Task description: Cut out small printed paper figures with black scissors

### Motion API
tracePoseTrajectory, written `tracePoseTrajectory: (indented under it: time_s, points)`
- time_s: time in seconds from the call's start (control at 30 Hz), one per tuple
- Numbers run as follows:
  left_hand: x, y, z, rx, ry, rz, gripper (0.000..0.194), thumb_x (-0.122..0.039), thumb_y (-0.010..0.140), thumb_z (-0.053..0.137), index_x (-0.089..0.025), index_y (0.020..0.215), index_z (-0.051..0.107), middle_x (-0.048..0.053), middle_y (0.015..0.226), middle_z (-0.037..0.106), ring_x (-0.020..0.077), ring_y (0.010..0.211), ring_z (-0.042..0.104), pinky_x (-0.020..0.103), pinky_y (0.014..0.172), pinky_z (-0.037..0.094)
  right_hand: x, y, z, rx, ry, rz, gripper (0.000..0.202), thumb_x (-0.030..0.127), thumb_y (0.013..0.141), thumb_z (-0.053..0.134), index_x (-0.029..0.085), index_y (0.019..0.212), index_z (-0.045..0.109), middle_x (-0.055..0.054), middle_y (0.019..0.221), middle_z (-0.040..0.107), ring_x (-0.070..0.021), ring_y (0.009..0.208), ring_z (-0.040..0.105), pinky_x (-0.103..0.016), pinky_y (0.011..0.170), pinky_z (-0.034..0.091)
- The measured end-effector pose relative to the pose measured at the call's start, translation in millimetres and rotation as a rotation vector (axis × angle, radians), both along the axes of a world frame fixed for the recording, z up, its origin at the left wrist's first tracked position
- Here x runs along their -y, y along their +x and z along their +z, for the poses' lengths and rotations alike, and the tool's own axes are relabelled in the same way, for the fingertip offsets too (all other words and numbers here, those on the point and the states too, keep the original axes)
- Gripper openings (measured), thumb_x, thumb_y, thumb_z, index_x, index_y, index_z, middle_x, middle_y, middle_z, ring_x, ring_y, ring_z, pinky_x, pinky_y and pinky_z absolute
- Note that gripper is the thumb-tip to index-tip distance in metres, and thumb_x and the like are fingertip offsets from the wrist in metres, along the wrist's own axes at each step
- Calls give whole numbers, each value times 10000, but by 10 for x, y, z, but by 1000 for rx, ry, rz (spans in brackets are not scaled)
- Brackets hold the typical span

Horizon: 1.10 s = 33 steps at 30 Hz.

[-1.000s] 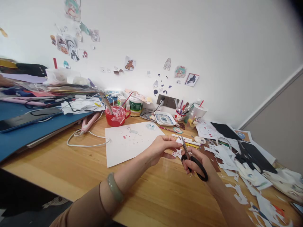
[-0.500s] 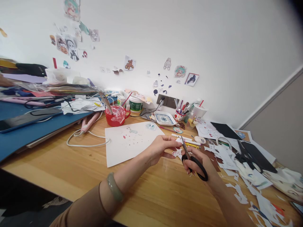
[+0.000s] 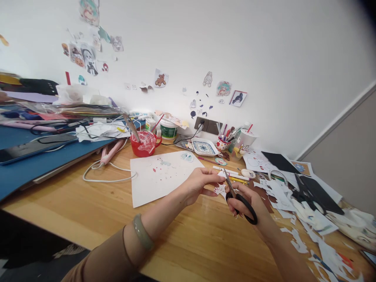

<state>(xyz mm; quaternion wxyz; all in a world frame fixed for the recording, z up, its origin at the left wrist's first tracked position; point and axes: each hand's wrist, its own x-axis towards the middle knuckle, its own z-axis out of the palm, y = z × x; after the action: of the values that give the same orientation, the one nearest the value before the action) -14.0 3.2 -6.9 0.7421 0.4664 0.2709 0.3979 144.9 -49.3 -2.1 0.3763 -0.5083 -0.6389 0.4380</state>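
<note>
Pinching a small white paper piece with reddish marks (image 3: pixel 220 189), the left hand (image 3: pixel 199 184) in the head view held it between thumb and fingers above the pale wooden table (image 3: pixel 188 239). The right hand (image 3: pixel 246 197) gripped a pair of black-handled metal scissors (image 3: pixel 230 185), fingers curled round the loops, blades pointing away beside the left thumb. Whether the blades were biting into the paper could not be told. Careful trimming, as I judged it, called for a firm pinch near the cut, short snips, and turning the paper into the blades rather than twisting the wrist. The left fingertips sat very near the steel, so they needed to stay off the cutting line. Torn-looking white paper scraps (image 3: pixel 298 243) lay to the right, clear of both hands.
</note>
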Motion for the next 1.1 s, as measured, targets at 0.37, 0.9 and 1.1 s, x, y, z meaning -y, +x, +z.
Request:
tracePoseTrajectory:
  time_s: [0.37, 0.9, 1.1]
  points:
    - [-28, -5, -26, 14, 0, 16, 247, -340, 537, 707, -144, 661, 622, 21, 662, 563, 109, 658, 504, 212, 551, 417, 26, -35, 43, -4, -14, -47, 224, 340, 658, 609, 208, 751, 453, 69, 511, 452, -87, 438, 433, -222, 442, 391]
    - [-35, 0, -33, 27, -14, 48, 265, -346, 527, 716, -136, 664, 632, 25, 704, 558, 117, 690, 513, 224, 555, 430, 34, -51, 56, -18, -49, -76, 227, 321, 639, 616, 206, 741, 450, 72, 512, 449, -85, 442, 434, -216, 434, 400]
    - [-39, 0, -44, 19, -1, 44, 270, -360, 533, 709, -137, 662, 626, 32, 721, 566, 122, 702, 513, 225, 552, 427, 25, -47, 61, 5, -33, -73, 238, 363, 637, 609, 214, 741, 455, 70, 504, 444, -98, 437, 444, -234, 438, 400]
